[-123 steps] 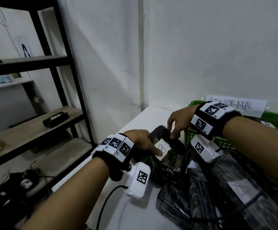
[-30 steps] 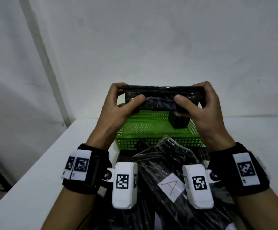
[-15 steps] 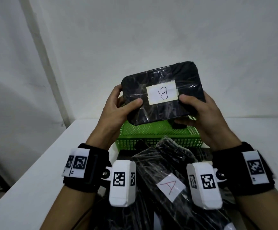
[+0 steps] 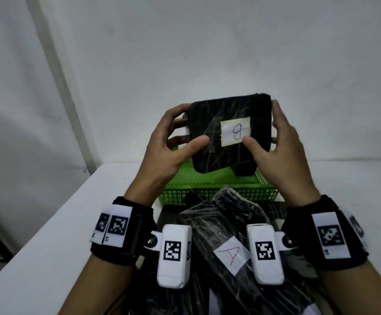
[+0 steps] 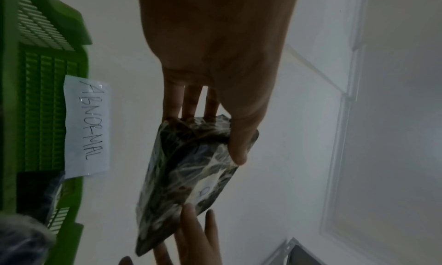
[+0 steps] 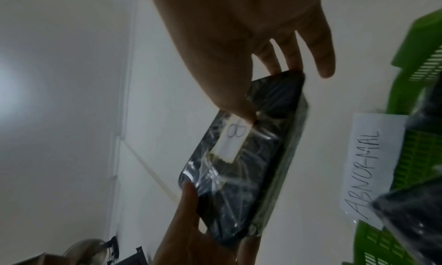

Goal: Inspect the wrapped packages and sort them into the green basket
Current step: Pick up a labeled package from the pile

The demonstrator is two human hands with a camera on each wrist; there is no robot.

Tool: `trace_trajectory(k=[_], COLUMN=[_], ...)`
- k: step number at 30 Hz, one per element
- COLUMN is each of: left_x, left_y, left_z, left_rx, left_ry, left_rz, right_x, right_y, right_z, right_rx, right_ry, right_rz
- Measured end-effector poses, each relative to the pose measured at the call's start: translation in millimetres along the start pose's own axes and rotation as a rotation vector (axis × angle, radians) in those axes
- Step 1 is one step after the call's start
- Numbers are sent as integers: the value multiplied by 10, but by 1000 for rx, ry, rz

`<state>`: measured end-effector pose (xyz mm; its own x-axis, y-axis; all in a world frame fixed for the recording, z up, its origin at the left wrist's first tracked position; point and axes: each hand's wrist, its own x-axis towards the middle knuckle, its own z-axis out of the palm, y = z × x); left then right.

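A black plastic-wrapped package (image 4: 227, 135) with a white label marked B (image 4: 235, 131) is held upright above the green basket (image 4: 217, 186), its labelled face toward me. My left hand (image 4: 173, 144) pinches its left edge, thumb on the front and fingers behind. My right hand (image 4: 273, 142) pinches the right edge, thumb just below the label. The left wrist view shows the package (image 5: 191, 174) edge-on between thumb and fingers. In the right wrist view the package (image 6: 241, 155) and its label (image 6: 233, 139) face the camera. Another black package (image 4: 244, 170) lies inside the basket.
A pile of wrapped black packages (image 4: 226, 246), one with a label marked A (image 4: 230, 254), lies on the white table (image 4: 48, 235) in front of the basket. A paper sign reading ABNORMAL (image 5: 87, 125) hangs on the basket's far wall. A white wall stands behind.
Four seconds ago the hands were at the pile; one second ago the package was edge-on. It has since been turned label-up and rotated, and is now a little lower.
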<state>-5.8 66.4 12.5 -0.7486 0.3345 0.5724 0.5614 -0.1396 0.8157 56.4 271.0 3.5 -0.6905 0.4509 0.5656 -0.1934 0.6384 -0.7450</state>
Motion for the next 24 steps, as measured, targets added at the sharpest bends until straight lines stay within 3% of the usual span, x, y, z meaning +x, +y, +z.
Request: trace_trajectory(k=[2,5,7,14,18,24], left_x=[-13,-27,-22,-37,-7,12], left_y=[4,14,21,85,96,-6], left_z=[46,65,57,97,92,96], left_rx=[9,-17,-70,-36,-148,-69], left_ry=[-32,-59,-77,-65,-70,-88], left_rz=[5,-17,-49,-17,-109,-238], right_x=[-31,-93,-106,-149,-151,-182], right_y=[-93,-248,-292,-222,-230,-250], right_z=[-43,-106,-117,72,50,45], right_rx=[-60,78,64,285,304,265], right_ry=[-103,-346,-400,-347,-274,-229], right_rz=[-43,21,43,-185,-180,-213])
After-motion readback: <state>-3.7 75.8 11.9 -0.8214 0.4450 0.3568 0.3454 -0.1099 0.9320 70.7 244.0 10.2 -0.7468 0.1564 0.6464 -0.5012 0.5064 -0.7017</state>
